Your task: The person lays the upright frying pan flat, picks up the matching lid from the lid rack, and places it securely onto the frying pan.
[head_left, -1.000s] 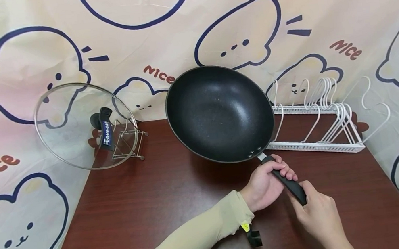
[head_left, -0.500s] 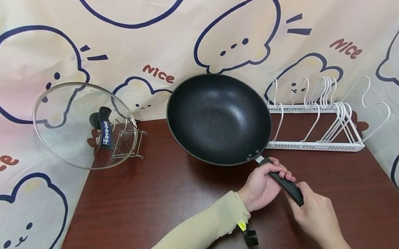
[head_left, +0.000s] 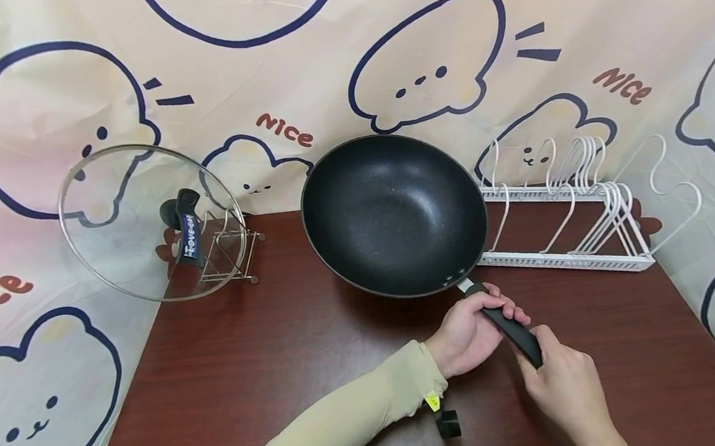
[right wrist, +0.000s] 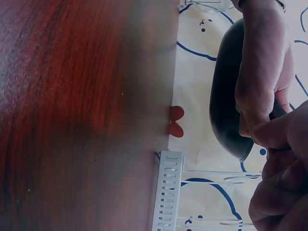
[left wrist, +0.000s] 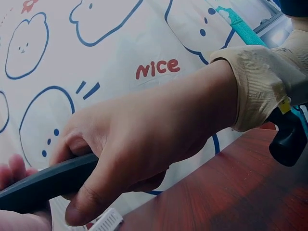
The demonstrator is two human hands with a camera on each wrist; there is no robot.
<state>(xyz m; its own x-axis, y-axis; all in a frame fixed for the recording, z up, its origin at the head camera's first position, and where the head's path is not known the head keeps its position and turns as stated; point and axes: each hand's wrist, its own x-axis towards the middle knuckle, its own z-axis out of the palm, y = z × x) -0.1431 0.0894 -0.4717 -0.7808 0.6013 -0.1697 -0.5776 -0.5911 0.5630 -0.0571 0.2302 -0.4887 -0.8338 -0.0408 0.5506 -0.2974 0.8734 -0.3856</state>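
A black wok is held up above the table, its inside facing the head camera. My left hand has its fingers curled round the black handle close to the pan. Farther down, at the handle's end, my right hand grips it too. In the left wrist view the left hand wraps the handle, with a few right-hand fingertips beyond. The right wrist view shows the wok side-on, clear of the tabletop, with the right hand at the lower right.
On the left, a glass lid with a black handle leans upright in a small wire stand. A white rack with several curved dividers stands at the back right. The brown table meets a patterned cloth behind.
The wok's far rim has sunk a little as the pan tilted. Its handle and both hands shifted slightly left, then stayed nearly still over the last half second.
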